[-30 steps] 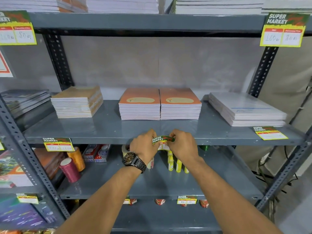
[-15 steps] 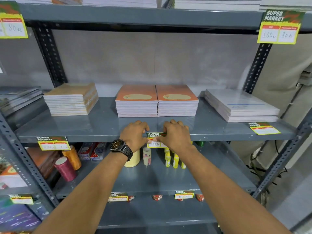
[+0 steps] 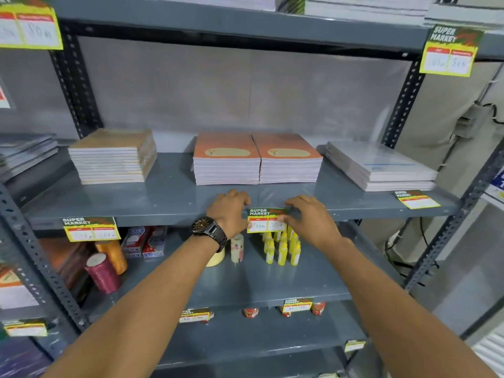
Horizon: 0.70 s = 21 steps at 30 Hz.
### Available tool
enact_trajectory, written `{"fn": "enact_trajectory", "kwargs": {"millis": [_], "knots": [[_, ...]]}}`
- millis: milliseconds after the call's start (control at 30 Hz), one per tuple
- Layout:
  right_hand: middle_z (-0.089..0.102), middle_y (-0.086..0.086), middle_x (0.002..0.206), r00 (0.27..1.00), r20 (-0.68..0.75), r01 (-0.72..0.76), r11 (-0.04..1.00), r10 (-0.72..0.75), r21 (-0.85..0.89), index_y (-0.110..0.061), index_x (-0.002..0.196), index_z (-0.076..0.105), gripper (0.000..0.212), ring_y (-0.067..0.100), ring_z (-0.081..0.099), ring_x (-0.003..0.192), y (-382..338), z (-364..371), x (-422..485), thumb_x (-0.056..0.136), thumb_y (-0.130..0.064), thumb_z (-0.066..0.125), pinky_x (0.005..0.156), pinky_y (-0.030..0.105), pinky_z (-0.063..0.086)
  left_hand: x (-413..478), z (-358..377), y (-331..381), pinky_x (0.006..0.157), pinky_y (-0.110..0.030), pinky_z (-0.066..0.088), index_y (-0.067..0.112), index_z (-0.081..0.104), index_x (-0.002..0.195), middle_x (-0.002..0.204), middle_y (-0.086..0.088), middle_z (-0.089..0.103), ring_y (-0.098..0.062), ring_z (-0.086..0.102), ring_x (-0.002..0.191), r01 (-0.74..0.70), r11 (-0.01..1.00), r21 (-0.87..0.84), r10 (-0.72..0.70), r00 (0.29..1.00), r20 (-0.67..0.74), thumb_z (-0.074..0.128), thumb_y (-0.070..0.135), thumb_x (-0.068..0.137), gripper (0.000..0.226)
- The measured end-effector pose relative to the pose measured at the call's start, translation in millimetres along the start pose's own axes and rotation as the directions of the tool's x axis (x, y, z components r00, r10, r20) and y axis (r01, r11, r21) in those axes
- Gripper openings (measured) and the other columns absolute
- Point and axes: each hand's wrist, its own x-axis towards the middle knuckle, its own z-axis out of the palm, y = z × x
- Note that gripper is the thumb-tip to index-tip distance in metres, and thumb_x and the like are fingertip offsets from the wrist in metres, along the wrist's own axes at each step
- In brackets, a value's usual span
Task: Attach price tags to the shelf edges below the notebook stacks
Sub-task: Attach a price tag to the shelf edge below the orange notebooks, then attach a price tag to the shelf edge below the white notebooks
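A green and yellow price tag point(image 3: 266, 220) sits flat against the front edge of the grey shelf point(image 3: 163, 203), below two orange notebook stacks point(image 3: 257, 159). My left hand point(image 3: 230, 211), with a dark watch on its wrist, presses the tag's left side. At the tag's right side my right hand point(image 3: 311, 216) presses with thumb and fingers. Another tag point(image 3: 91, 229) hangs on the same edge under the tan notebook stack point(image 3: 113, 156). A loose tag point(image 3: 417, 199) lies on the shelf before the white notebook stack point(image 3: 379, 167).
Yellow bottles point(image 3: 282, 248), a tape roll point(image 3: 237, 248), thread spools point(image 3: 102, 272) and small boxes stand on the shelf below. More tags hang on the upper shelf point(image 3: 450, 51) and on lower shelf edges point(image 3: 297, 305). Perforated uprights point(image 3: 73, 83) flank the bay; cables hang at the right.
The tag was curled between my fingers below the shelf edge; now it lies flat on the edge with both hands pressing its sides.
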Motion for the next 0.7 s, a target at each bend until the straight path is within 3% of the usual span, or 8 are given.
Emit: {"fn": "enact_trajectory", "kwargs": {"millis": [100,233,300,367,467,567,700], "knots": [[0.069,0.0,0.108,0.984,-0.145,-0.072,0.978,0.101,0.197,-0.019,0.11,0.068,0.029,0.015,0.063,0.1,20,-23,-15,0.085,-0.033,0.072,0.087,0.025,0.048,7,-11,6,0.081,-0.039,0.052,0.026,0.053,0.11,0.112,-0.002,0.057,-0.025,0.056,0.097,0.021,1.0,0.001,-0.021,0.99,0.14,0.079,0.02,0.066,0.052],[0.071,0.001,0.099,0.933,-0.236,-0.193,0.931,0.272,0.311,-0.016,0.103,0.071,0.018,-0.003,0.06,0.079,73,-70,-33,0.086,-0.019,0.072,0.072,-0.003,0.036,16,-13,35,0.081,-0.039,0.05,0.033,0.048,0.119,0.118,-0.001,0.056,-0.028,0.055,0.105,0.029,0.991,0.127,-0.049,0.987,0.154,0.074,0.024,0.059,0.065],[0.072,0.004,0.095,0.9,-0.246,-0.268,0.902,0.359,0.339,-0.013,0.098,0.072,0.013,0.001,0.061,0.078,106,-97,-36,0.085,-0.014,0.072,0.073,0.003,0.04,23,-7,64,0.079,-0.039,0.045,0.033,0.046,0.122,0.119,-0.002,0.053,-0.03,0.05,0.108,-0.016,0.978,0.21,-0.015,0.989,0.147,0.079,0.04,0.053,0.077],[0.073,0.009,0.093,0.873,-0.231,-0.335,0.873,0.429,0.354,-0.008,0.095,0.072,0.011,0.016,0.064,0.081,144,-123,-37,0.084,-0.01,0.071,0.081,0.024,0.049,33,5,100,0.083,-0.041,0.044,0.032,0.043,0.127,0.123,-0.003,0.053,-0.032,0.047,0.112,-0.072,0.969,0.236,0.033,0.986,0.162,0.078,0.059,0.048,0.091],[0.071,0.016,0.094,0.849,-0.146,-0.427,0.821,0.509,0.38,-0.004,0.093,0.07,0.012,0.029,0.064,0.087,198,-154,-33,0.082,-0.005,0.07,0.09,0.043,0.052,52,29,157,0.092,-0.042,0.046,0.03,0.043,0.13,0.13,-0.005,0.053,-0.031,0.05,0.117,-0.101,0.99,0.1,0.08,0.977,0.197,0.072,0.072,0.051,0.095],[0.07,0.014,0.102,0.847,-0.077,-0.495,0.834,0.526,0.245,-0.009,0.099,0.068,0.019,0.032,0.064,0.1,249,-175,-22,0.081,-0.015,0.072,0.092,0.039,0.049,79,60,216,0.097,-0.04,0.046,0.027,0.047,0.128,0.13,-0.004,0.058,-0.026,0.055,0.116,-0.046,0.989,-0.14,0.078,0.971,0.228,0.071,0.067,0.063,0.08],[0.06,0.016,0.126,0.849,0.09,-0.527,0.847,0.521,0.068,-0.007,0.121,0.058,0.046,0.031,0.056,0.117,298,-188,-7,0.083,-0.028,0.074,0.094,0.036,0.043,116,102,280,0.096,-0.037,0.048,0.022,0.052,0.123,0.127,-0.006,0.061,-0.025,0.058,0.111,0.024,0.96,-0.278,0.043,0.971,0.235,0.07,0.054,0.074,0.061]]}}
